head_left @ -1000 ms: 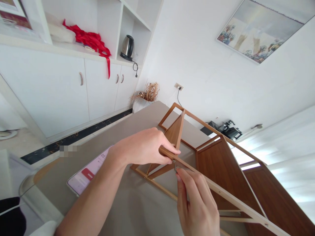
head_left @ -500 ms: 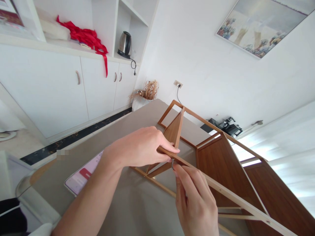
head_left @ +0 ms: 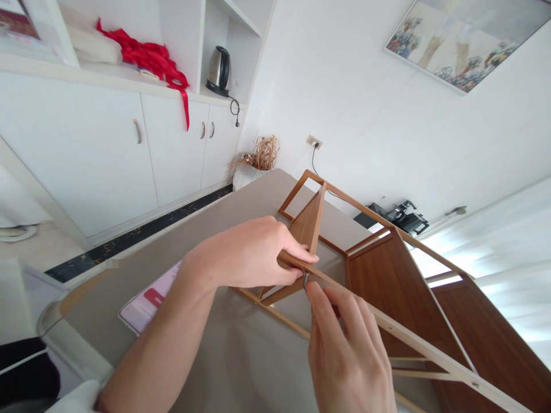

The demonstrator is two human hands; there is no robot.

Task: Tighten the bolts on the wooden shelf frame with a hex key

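A brown wooden shelf unit lies on its side on the table, its long pale rail towards me. My left hand is closed around this rail near the end board, thumb and fingers on either side of it. Against the rail's edge, just right of those fingertips, is a thin metal hex key. My right hand pinches the key between thumb and forefinger, the other fingers curled in. Most of the key is hidden by the fingers, and the fastener at its tip is too small to make out.
A phone with a lit screen lies on the grey table, partly behind my left forearm. Beyond are white cabinets, a kettle, red ribbon and a pot of dried plants. A chair stands at lower left.
The view has shifted slightly, moving everything a little. Both hands stay at the same spot on the rail; the right hand has turned slightly with the hex key, which now shows more tilted.
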